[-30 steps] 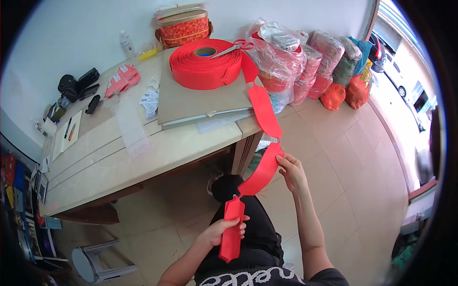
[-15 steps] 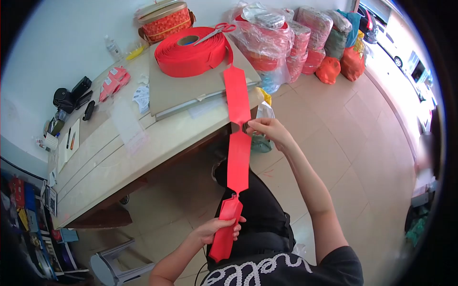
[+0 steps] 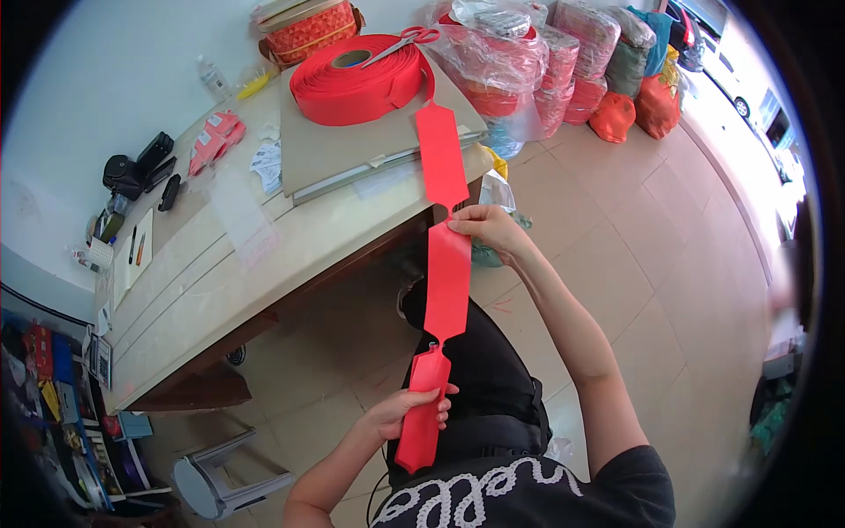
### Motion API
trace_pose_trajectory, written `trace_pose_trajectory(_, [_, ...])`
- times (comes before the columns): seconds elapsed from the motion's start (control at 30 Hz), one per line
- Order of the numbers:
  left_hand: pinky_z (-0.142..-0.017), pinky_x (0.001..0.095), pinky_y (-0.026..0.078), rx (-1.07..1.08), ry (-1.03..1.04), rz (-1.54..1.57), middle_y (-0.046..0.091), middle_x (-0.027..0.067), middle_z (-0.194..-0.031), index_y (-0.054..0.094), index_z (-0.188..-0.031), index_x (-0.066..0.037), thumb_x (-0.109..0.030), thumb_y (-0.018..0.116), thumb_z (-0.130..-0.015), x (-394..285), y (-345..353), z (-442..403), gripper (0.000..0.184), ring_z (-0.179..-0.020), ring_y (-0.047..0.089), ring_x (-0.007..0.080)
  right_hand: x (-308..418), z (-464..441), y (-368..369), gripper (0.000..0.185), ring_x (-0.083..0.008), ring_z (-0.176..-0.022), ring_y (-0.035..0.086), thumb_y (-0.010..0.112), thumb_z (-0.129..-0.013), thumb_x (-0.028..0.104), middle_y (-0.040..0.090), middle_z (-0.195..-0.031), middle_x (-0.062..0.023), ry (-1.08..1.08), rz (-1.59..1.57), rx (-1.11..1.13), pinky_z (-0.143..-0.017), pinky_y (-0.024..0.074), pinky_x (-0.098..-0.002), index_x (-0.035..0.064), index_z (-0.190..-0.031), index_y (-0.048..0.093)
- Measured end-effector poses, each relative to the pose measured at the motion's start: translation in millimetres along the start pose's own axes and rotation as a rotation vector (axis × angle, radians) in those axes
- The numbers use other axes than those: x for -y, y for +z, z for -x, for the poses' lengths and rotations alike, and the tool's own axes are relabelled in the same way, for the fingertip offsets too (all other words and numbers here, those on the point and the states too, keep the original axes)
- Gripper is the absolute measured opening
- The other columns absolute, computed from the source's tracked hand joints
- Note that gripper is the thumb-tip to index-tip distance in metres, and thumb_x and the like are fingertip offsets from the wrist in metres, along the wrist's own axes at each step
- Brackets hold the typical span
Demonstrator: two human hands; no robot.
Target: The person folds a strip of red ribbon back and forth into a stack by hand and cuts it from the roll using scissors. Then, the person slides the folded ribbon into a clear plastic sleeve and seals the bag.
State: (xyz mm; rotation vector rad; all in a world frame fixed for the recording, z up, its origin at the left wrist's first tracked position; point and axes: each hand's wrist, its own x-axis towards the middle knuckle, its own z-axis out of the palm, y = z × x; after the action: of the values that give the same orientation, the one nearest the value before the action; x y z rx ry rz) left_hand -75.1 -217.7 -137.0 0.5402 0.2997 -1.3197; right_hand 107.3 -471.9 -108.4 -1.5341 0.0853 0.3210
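Left grip [image 3: 398, 413] round red strip [image 3: 449, 286], narrow-necked between segments.

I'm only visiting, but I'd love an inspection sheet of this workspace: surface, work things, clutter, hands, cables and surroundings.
Surface: pale table with a brown board on it.
Job's things: red roll on the board, scissors on top; a red strip with narrow necks runs from roll to hands.
Clutter: pink packets, crumpled paper, black case, notebook with pens.
Left hand: grips the strip's folded end.
Right hand: pinches the strip near a neck.
Cables: thin dark line beside the shirt, perhaps a cord; unclear.
Surroundings: plastic-wrapped bundles beyond the table, stool, tiled floor.
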Motion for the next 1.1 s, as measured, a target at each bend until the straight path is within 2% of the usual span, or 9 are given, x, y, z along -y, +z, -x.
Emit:
trace_pose_trajectory(0.27, [-0.081,0.0374,0.049,-0.077,0.38,0.232,0.055,0.0051,-0.089,0.046,-0.119,-0.004,-0.017,0.051,-0.091,-26,-31,-44,0.031,-0.082,0.057,0.0181,17,52,21,0.022,-0.0085,-0.082,0.057,0.064,-0.083,0.016,0.064,-0.085,-0.004,-0.163,-0.216,-0.133,-0.076,0.0434,-0.0243,-0.0019,-0.096,0.064])
trace_pose_trajectory(0.43, [-0.083,0.0401,0.049,-0.006,0.464,0.219,0.058,0.009,-0.102,0.047,-0.119,-0.002,-0.013,0.049,-0.091,-45,-46,-75,0.03,-0.09,0.059,0.0233,-14,94,43,0.017,-0.0111,-0.082,0.056,0.063,-0.083,0.011,0.064,-0.084,-0.004,-0.007,-0.315,-0.08,-0.079,0.0419,-0.0258,-0.0015,-0.094,0.064])
trace_pose_trajectory(0.57, [-0.086,0.0423,0.048,0.027,0.593,0.187,0.057,0.0125,-0.111,0.047,-0.118,0.0,-0.014,0.045,-0.092,-58,-21,-80,0.03,-0.097,0.059,0.0265,-42,112,42,0.011,-0.0121,-0.09,0.053,0.066,-0.08,0.006,0.058,-0.094,-0.0041,0.026,-0.317,-0.001,-0.082,0.0408,-0.0253,-0.0005,-0.089,0.066])
trace_pose_trajectory(0.67, [-0.086,0.0412,0.049,0.052,0.586,0.321,0.055,0.0127,-0.115,0.047,-0.118,-0.001,-0.018,0.043,-0.093,-66,-21,-95,0.03,-0.099,0.058,0.0249,-51,111,37,0.008,-0.0131,-0.096,0.05,0.067,-0.078,0.003,0.051,-0.102,-0.004,0.02,-0.291,0.009,-0.085,0.0396,-0.0253,0.0005,-0.085,0.068])
trace_pose_trajectory(0.77, [-0.084,0.0383,0.049,0.02,0.633,0.299,0.058,0.0125,-0.107,0.051,-0.11,0.001,-0.02,0.042,-0.093,-75,-12,-99,0.028,-0.095,0.059,0.0217,-54,106,37,0.007,-0.0142,-0.099,0.048,0.069,-0.077,0.003,0.048,-0.104,-0.0043,0.049,-0.273,-0.014,-0.087,0.0381,-0.0266,0.0011,-0.084,0.068])
trace_pose_trajectory(0.87, [-0.084,0.0381,0.049,0.177,0.644,0.358,0.058,0.012,-0.107,0.051,-0.111,-0.001,-0.021,0.042,-0.093,-81,-30,-112,0.028,-0.096,0.059,0.0217,-58,102,35,0.009,-0.0149,-0.099,0.047,0.07,-0.076,0.004,0.049,-0.103,-0.0045,0.045,-0.178,-0.032,-0.089,0.037,-0.0282,0.0014,-0.084,0.069])
trace_pose_trajectory(0.97, [-0.085,0.0375,0.049,0.052,0.701,0.361,0.058,0.0115,-0.109,0.05,-0.113,-0.001,-0.023,0.041,-0.094,-85,-29,-116,0.03,-0.098,0.058,0.022,-57,98,34,0.012,-0.0171,-0.103,0.046,0.071,-0.075,0.006,0.049,-0.107,-0.0062,0.029,-0.101,-0.021,-0.092,0.0349,-0.0302,0.0009,-0.085,0.069])
trace_pose_trajectory(1.03, [-0.089,0.0383,0.046,0.064,0.707,0.356,0.055,0.0113,-0.114,0.049,-0.116,-0.003,-0.029,0.042,-0.095,-89,-33,-119,0.035,-0.103,0.055,0.0211,-58,97,31,0.015,-0.0219,-0.114,0.043,0.071,-0.075,0.007,0.049,-0.117,-0.0096,0.061,-0.053,-0.014,-0.098,0.0307,-0.034,0.0,-0.088,0.069])
trace_pose_trajectory(1.1, [-0.091,0.0392,0.044,0.056,0.711,0.374,0.053,0.0114,-0.116,0.049,-0.118,-0.004,-0.038,0.041,-0.094,-89,-34,-121,0.042,-0.106,0.054,0.021,-59,97,30,0.015,-0.022,-0.113,0.044,0.07,-0.075,0.007,0.05,-0.115,-0.0102,0.093,-0.046,-0.025,-0.098,0.0312,-0.034,0.0,-0.087,0.069])
